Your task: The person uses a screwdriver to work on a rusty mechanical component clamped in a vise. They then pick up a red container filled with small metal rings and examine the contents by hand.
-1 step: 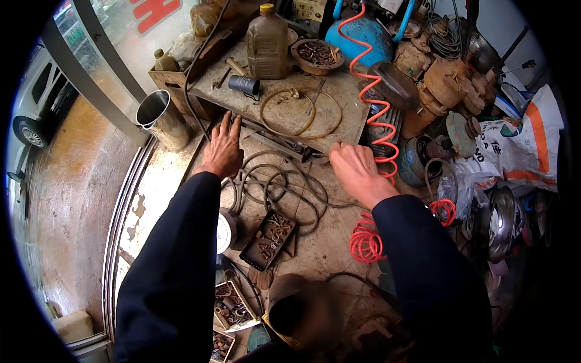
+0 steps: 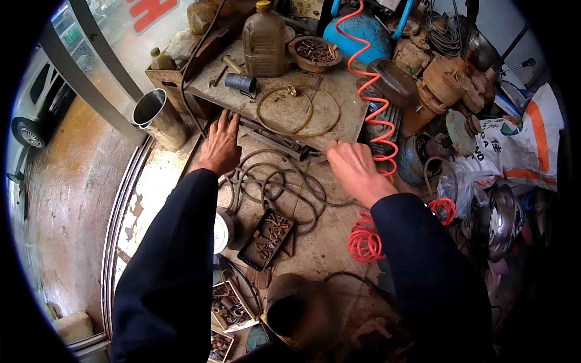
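Table [image 2: 284,109], one, ahead of the person, top stained. Left hand [image 2: 221,145]: open, fingers extended by the near edge. Right hand [image 2: 353,169]: curled at the near corner, grip cannot be told. On top: jug [image 2: 264,48].

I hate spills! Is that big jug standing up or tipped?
Upright: the jug stands on the board, yellow cap on top.

Looks like a repair workshop, judging by rusty machine parts [image 2: 438,83] heaped at upper right, a bowl [image 2: 312,68] of small metal pieces and a grimy jug [image 2: 264,43] at top centre, plus a black tray [image 2: 252,261] of metal fittings below centre.
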The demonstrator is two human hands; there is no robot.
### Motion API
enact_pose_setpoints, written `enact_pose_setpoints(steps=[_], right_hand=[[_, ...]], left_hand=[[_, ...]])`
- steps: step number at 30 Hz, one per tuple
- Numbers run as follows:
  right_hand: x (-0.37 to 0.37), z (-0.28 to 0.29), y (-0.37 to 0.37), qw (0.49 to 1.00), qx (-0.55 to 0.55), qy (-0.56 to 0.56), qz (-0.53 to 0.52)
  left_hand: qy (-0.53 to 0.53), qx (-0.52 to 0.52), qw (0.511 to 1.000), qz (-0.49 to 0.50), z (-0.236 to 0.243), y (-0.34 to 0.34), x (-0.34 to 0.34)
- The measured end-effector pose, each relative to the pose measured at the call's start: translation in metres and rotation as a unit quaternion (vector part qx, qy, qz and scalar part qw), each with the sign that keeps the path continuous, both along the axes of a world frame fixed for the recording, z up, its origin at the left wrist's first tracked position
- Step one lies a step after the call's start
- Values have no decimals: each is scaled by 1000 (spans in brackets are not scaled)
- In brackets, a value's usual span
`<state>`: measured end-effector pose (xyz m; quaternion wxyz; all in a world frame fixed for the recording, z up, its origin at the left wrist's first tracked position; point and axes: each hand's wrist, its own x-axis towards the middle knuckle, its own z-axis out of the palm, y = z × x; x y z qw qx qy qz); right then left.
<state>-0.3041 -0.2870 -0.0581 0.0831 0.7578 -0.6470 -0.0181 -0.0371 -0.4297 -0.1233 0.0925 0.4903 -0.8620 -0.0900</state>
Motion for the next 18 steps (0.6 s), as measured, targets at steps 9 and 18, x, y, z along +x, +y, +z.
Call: enact_pose_setpoints(steps=[9,18], right_hand=[[-6,-7,1,999,-29,-24,19],[-9,-16,3,997,-44,-65,28]], left_hand=[[25,-62,996,52,-25,-23,-24],[278,-51,955,93,-65,-65,-33]])
